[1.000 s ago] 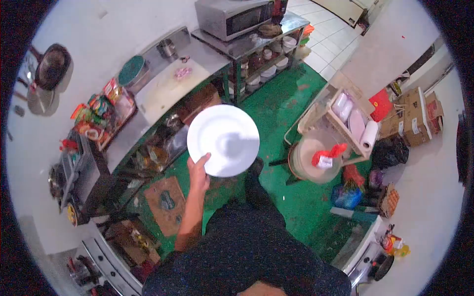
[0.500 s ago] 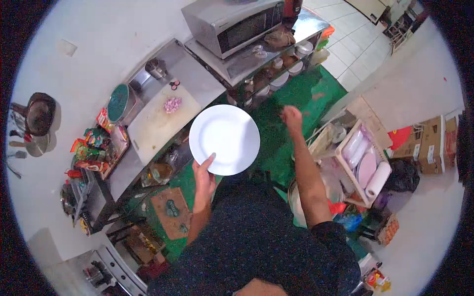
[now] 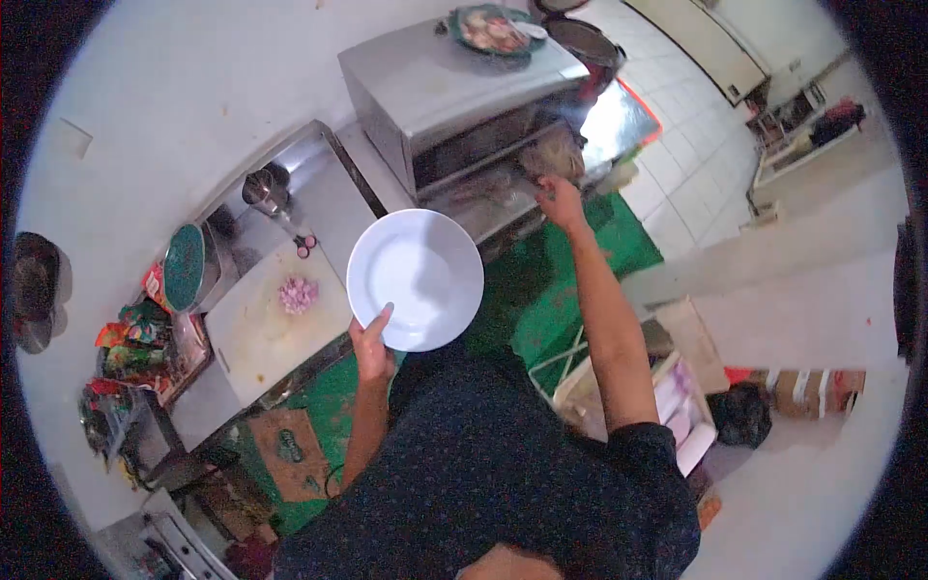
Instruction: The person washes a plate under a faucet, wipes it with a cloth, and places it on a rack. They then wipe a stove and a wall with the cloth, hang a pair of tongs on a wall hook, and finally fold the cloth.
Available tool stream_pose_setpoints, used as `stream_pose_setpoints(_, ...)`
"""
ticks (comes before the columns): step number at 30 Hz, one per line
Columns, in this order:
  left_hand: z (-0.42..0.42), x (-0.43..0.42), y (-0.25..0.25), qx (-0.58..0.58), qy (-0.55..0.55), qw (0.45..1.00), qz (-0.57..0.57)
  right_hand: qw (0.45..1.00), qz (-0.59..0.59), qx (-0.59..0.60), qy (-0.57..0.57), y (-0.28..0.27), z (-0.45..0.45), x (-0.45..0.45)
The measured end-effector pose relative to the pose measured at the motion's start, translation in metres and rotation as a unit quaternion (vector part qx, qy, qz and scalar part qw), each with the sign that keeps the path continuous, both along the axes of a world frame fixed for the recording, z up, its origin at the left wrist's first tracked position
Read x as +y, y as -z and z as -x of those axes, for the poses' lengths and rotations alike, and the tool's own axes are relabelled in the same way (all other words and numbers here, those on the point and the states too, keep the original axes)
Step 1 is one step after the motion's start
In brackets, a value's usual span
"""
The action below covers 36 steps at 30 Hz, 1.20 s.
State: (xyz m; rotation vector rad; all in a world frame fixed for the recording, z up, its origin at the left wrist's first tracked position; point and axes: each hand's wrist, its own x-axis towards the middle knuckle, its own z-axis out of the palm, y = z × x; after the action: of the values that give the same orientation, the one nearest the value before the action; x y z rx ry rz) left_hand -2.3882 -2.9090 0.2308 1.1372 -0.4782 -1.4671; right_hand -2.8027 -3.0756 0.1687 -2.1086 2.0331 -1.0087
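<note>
A round white plate (image 3: 416,279) is in my left hand (image 3: 373,348), its thumb on top of the rim and the other fingers underneath. The plate has nothing on it. My right hand (image 3: 561,201) reaches forward, next to a brownish bag (image 3: 553,155) on the metal shelf unit in front of the microwave (image 3: 454,87). Its fingers look bent and partly apart, and whether they touch the bag is unclear. Left of the plate, chopped purple onion (image 3: 298,295) lies on a white cutting board (image 3: 275,324).
Scissors (image 3: 305,246) and a metal cup (image 3: 265,190) stand near the board. A teal-covered bowl (image 3: 185,268) and food packets (image 3: 135,343) are at the left. A green plate of food (image 3: 496,31) tops the microwave. A plastic rack (image 3: 681,401) is at the right.
The view has shifted toward the microwave and counter. My right hand came into view and has moved forward to the brownish bag. The plate stays in my left hand.
</note>
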Motion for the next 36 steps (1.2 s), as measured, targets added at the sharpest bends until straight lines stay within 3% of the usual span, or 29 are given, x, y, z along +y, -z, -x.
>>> stream_pose_setpoints(1, 0.002, -0.013, -0.004, -0.005, -0.015, 1.0, -0.009, 0.994, -0.081, -0.06, 0.028, 0.005, 0.011, -0.019)
stream_pose_setpoints(3, -0.003, -0.017, -0.013, -0.009, -0.034, 0.999, -0.021, 0.991, -0.103, -0.052, 0.066, 0.045, 0.045, -0.043)
stream_pose_setpoints(4, -0.003, -0.025, -0.017, -0.003, -0.04, 0.999, -0.01, 0.99, -0.103, -0.045, 0.081, 0.034, 0.042, -0.069)
stream_pose_setpoints(6, -0.006, -0.037, -0.019, 0.005, -0.063, 0.998, 0.014, 0.983, -0.071, 0.08, 0.152, 0.01, 0.028, -0.071)
stream_pose_setpoints(10, -0.006, -0.039, -0.009, -0.006, -0.162, 0.987, 0.012, 0.933, -0.11, 0.302, 0.163, 0.037, 0.036, -0.094)
stream_pose_setpoints(13, -0.002, -0.03, -0.009, -0.029, -0.263, 0.964, 0.009, 0.961, -0.061, 0.219, 0.158, 0.11, 0.082, -0.131)
stream_pose_setpoints(16, -0.004, -0.014, -0.023, -0.009, -0.335, 0.942, 0.024, 0.981, 0.149, 0.048, 0.113, 0.154, 0.12, -0.142)
stream_pose_setpoints(17, 0.001, -0.009, -0.027, 0.006, -0.347, 0.937, 0.034, 0.979, 0.074, -0.045, 0.183, 0.128, 0.104, -0.135)
stream_pose_setpoints(18, 0.004, -0.007, -0.035, 0.019, -0.375, 0.926, 0.043, 0.964, 0.155, 0.135, 0.169, 0.187, 0.153, -0.155)
stream_pose_setpoints(19, 0.007, -0.004, -0.044, 0.032, -0.398, 0.915, 0.054, 0.966, 0.178, -0.067, 0.175, 0.097, 0.092, -0.118)
stream_pose_setpoints(20, 0.01, -0.001, -0.05, 0.045, -0.417, 0.906, 0.064, 0.951, 0.133, -0.159, 0.227, 0.071, 0.093, -0.118)
stream_pose_setpoints(21, 0.012, 0.003, -0.051, 0.052, -0.438, 0.895, 0.071, 0.919, 0.249, -0.099, 0.291, 0.052, 0.08, -0.109)
stream_pose_setpoints(22, 0.013, 0.012, -0.051, 0.058, -0.456, 0.885, 0.078, 0.923, 0.307, -0.052, 0.228, 0.031, 0.083, -0.095)
stream_pose_setpoints(23, 0.018, 0.019, -0.049, 0.06, -0.473, 0.875, 0.086, 0.916, 0.33, -0.103, 0.202, 0.031, 0.097, -0.091)
stream_pose_setpoints(24, 0.018, 0.027, -0.046, 0.053, -0.491, 0.865, 0.089, 0.9, 0.256, -0.247, 0.25, -0.017, 0.068, -0.076)
stream_pose_setpoints(25, 0.017, 0.033, -0.042, 0.049, -0.507, 0.856, 0.092, 0.88, 0.243, -0.337, 0.229, -0.047, 0.045, -0.064)
stream_pose_setpoints(29, 0.028, 0.049, -0.049, 0.016, -0.559, 0.822, 0.11, 0.824, 0.191, -0.532, 0.035, -0.096, -0.004, -0.04)
stream_pose_setpoints(31, 0.03, 0.058, -0.056, 0.005, -0.575, 0.815, 0.074, 0.635, 0.01, -0.772, -0.019, -0.166, -0.058, -0.013)
stream_pose_setpoints(32, 0.027, 0.062, -0.056, 0.0, -0.583, 0.811, 0.059, 0.775, 0.058, -0.616, -0.123, -0.158, -0.061, -0.011)
stream_pose_setpoints(33, 0.023, 0.066, -0.054, -0.01, -0.585, 0.808, 0.073, 0.837, 0.08, -0.504, -0.199, -0.165, -0.075, -0.001)
stream_pose_setpoints(34, 0.022, 0.069, -0.058, -0.017, -0.588, 0.805, 0.078, 0.871, 0.119, -0.392, -0.27, -0.172, -0.09, 0.009)
stream_pose_setpoints(36, 0.02, 0.08, -0.071, -0.035, -0.593, 0.8, 0.087, 0.808, 0.05, -0.504, -0.302, -0.222, -0.141, 0.054)
